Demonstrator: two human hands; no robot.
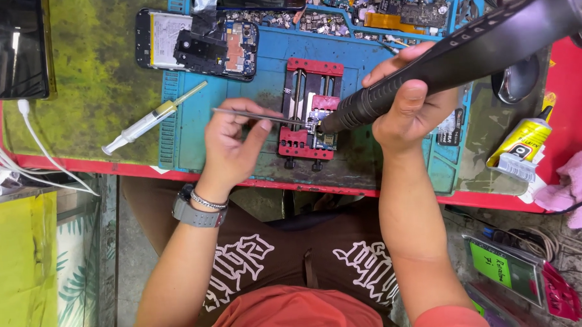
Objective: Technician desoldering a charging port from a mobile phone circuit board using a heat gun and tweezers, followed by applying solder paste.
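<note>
Now tweezers (256,115) in left hand (233,146)

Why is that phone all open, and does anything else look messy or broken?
The phone at the top of the blue mat lies with its back off, insides showing. Loose parts sit heaped behind it. The green mat is stained and worn. Nothing looks spilled.

Short sleeves on a salmon-orange tee, forearms bare down to both hands. Just behind the left hand (231,146) there's a grey watch with a chunky strap, plus a thin silver chain bracelet. Right hand (409,109) wears nothing. Dark brown shorts with big white lettering prints.
</note>
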